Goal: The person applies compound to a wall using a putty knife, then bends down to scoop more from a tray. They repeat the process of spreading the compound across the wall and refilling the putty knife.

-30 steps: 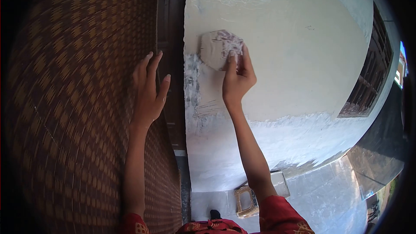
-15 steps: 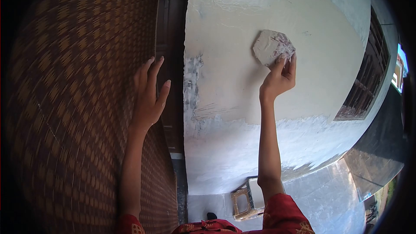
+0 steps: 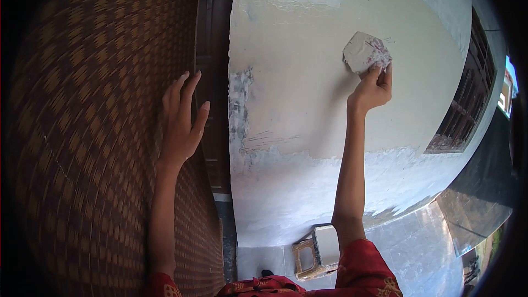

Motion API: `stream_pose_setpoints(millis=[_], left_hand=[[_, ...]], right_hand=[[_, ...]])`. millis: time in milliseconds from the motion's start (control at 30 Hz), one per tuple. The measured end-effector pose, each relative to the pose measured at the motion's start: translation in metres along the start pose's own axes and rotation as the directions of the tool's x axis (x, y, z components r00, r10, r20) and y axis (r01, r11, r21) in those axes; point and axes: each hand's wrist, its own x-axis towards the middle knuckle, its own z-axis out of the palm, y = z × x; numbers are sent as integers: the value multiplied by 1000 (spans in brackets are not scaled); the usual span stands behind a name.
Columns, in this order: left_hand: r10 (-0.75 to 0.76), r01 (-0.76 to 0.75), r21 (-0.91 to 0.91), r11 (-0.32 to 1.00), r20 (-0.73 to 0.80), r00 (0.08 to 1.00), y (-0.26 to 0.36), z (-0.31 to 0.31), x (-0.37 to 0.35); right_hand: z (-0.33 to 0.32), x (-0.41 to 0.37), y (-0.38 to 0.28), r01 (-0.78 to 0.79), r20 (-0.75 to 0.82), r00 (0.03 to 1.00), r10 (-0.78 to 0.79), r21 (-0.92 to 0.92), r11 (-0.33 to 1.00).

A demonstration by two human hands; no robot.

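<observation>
My right hand [image 3: 370, 92] pinches the lower right corner of a flat putty spreader [image 3: 364, 53] between thumb and fingers. Pale putty cakes the spreader's face, with reddish patches near the grip. It is held up at the cream-coloured wall [image 3: 297, 77], casting a shadow below and to its left. On the other side, my left hand [image 3: 183, 118] is raised with fingers spread and nothing in them, beside the brown woven panel [image 3: 104, 132].
A dark door [image 3: 212, 82] stands behind the gap between panel and wall. Patchy white coating covers the wall's lower part. A barred window [image 3: 465, 99] is at the right. Below, a small stool-like frame [image 3: 306, 258] rests on the grey tiled floor [image 3: 407, 253].
My right hand has moved right across the wall with the spreader, and slightly up. My left hand has shifted a little left, still open.
</observation>
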Motion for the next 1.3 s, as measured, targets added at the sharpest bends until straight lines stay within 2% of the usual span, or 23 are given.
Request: stream_pose_setpoints(millis=[67, 133, 167, 200, 233, 267, 300, 333, 433, 500, 533, 567, 600, 633, 733, 800, 833, 933, 1000, 1033, 1100, 1167, 1300], left_hand=[[2, -2, 18, 1000, -1, 1000, 1, 2, 0], [11, -11, 31, 999, 8, 1000, 4, 4, 1], [5, -5, 22, 1000, 10, 1000, 6, 6, 2], [-1, 1, 12, 1000, 15, 1000, 8, 8, 2], [4, -4, 10, 1000, 24, 1000, 10, 9, 2], [15, -16, 26, 1000, 23, 1000, 10, 10, 2], [28, -29, 40, 999, 21, 999, 10, 10, 3], [38, -39, 38, 998, 23, 999, 11, 12, 3], [17, -17, 33, 999, 13, 1000, 7, 11, 2], [18, -20, 52, 998, 23, 1000, 5, 11, 2], [14, -15, 50, 999, 23, 1000, 4, 11, 2], [20, -21, 49, 999, 21, 1000, 4, 11, 2], [26, -27, 50, 998, 16, 1000, 3, 10, 2], [19, -20, 51, 998, 12, 1000, 3, 10, 2], [17, -19, 62, 998, 22, 1000, 4, 11, 2], [13, -14, 47, 999, 21, 1000, 5, 15, 3], [14, -15, 48, 999, 29, 999, 5, 15, 3], [16, -16, 24, 1000, 28, 999, 9, 17, 4], [41, -42, 46, 998, 10, 999, 9, 16, 6], [52, -52, 47, 998, 13, 999, 9, 16, 6], [3, -4, 49, 999, 17, 1000, 8, 14, 5], [4, -5, 70, 998, 13, 1000, 4, 11, 6], [8, -8, 42, 999, -2, 1000, 3, 11, 5]], right_hand=[[-4, -2, -16, -20, -75, 997, 22, 37, 999], [4, -24, -14, 13, -2, 1000, -13, 75, 997], [13, -45, -12, -30, 56, 998, 25, 86, 996], [22, -68, -12, -27, 174, 984, 26, 4, 1000], [32, -95, -17, -74, 295, 953, 72, -4, 997], [40, -118, -26, -12, 378, 924, 62, -132, 991], [49, -136, -23, -23, 442, 894, 67, -104, 994], [58, -147, -15, 94, 445, 893, -58, -59, 994], [54, -139, -7, 46, 458, 888, 25, -144, 988], [39, -104, 0, -23, 244, 969, 41, -77, 997], [24, -84, 1, -117, 186, 974, 129, -78, 990], [8, -63, 7, -34, 135, 990, 46, -90, 995], [-7, -44, 11, -17, 53, 998, 20, -45, 999], [-22, -27, 13, -56, -11, 998, 56, -44, 997], [-32, -17, -9, -35, -107, 994, 37, 18, 999], [-16, -43, -11, -43, 36, 998, 41, 35, 998], [1, -67, -20, -112, 109, 988, 105, 57, 992], [39, -142, -20, -86, 428, 893, 137, -136, 987], [66, -173, -11, 151, 466, 878, -108, -54, 987], [65, -171, -7, 152, 457, 883, -111, -55, 987], [66, -169, -2, 86, 446, 895, 10, -193, 977], [52, -137, 5, -6, 319, 946, 55, -152, 988], [-10, -50, 14, -41, 86, 995, 49, -93, 995]])
